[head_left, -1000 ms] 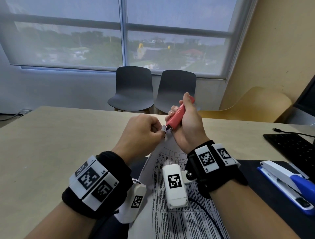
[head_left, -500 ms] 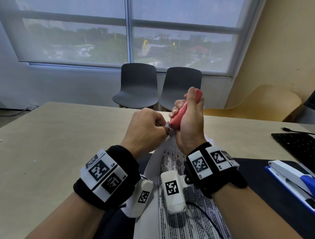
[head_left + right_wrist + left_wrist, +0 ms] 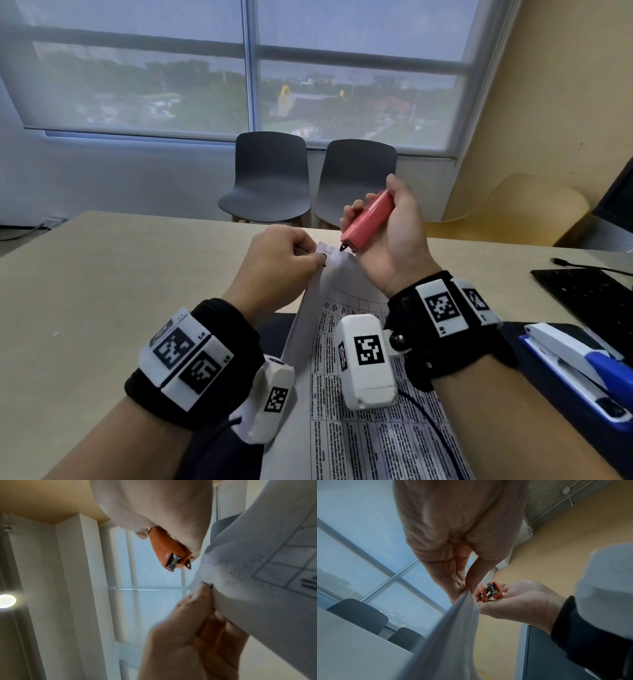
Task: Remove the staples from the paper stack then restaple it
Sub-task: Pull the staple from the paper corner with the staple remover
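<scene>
Two hands raised over a table, paper corner on the left, staple remover on the right.

Left hand (image 3: 286, 263) pinching the lifted corner of the paper stack (image 3: 359, 411); just right of it, right hand (image 3: 394, 240) curled around a pink staple remover (image 3: 368, 219), tip beside the corner. Far right, blue-and-white stapler (image 3: 579, 370) lying flat. Only in the right wrist view: a bent staple (image 3: 206, 584) standing at the pinched edge.

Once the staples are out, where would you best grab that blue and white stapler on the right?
Take the stapler around its long body, coming down from above with fingers across the narrow sides. It lies flat on the dark mat, lengthwise toward the keyboard, so its sides look free. The right hand would first have to put down the red staple remover.
</scene>
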Available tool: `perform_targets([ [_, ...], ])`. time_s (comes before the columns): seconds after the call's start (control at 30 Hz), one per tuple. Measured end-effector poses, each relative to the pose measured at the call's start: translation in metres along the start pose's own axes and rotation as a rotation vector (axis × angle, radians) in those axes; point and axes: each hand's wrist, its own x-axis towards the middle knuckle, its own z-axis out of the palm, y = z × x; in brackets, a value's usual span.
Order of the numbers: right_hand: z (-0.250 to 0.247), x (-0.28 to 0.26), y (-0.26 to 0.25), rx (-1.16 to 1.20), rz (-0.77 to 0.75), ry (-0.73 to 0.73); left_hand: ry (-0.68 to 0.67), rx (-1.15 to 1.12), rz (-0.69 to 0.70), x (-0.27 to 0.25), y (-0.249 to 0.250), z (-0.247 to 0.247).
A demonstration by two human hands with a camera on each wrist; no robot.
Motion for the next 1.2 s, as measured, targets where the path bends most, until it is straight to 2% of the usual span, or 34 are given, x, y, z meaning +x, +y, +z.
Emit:
perform_targets([
  [0.13,0.000,-0.009,-0.020,-0.304,-0.121,-0.040,-0.021,-0.104,-0.075,-0.001,-0.002,-0.001],
  [0.2,-0.002,-0.014,-0.029,-0.285,-0.144,-0.100,-0.029,-0.138,-0.091,-0.001,-0.002,-0.002],
  [0.27,-0.008,-0.018,-0.032,-0.171,-0.144,-0.128,-0.018,-0.171,-0.113,-0.001,-0.003,-0.004],
  [0.33,-0.019,-0.023,-0.027,-0.176,-0.087,-0.203,-0.013,-0.196,-0.132,-0.001,-0.004,-0.005],
  [0.43,-0.040,-0.032,-0.011,-0.515,0.035,-0.353,-0.009,-0.223,-0.137,0.000,-0.004,-0.004],
  [0.5,-0.050,-0.036,-0.001,-0.707,0.080,-0.360,0.000,-0.224,-0.134,0.001,-0.004,-0.004],
  [0.67,-0.046,-0.044,0.009,-0.924,0.000,-0.355,0.005,-0.217,-0.119,0.000,-0.002,-0.004],
  [0.77,-0.039,-0.045,0.010,-0.904,-0.067,-0.414,0.020,-0.218,-0.086,0.002,-0.002,-0.005],
  [0.9,-0.043,-0.045,0.015,-0.795,0.001,-0.435,0.039,-0.207,-0.042,0.004,-0.001,-0.006],
  [1.2,-0.052,-0.039,0.013,-0.724,0.028,-0.523,0.090,-0.128,0.052,0.002,0.005,-0.009],
])
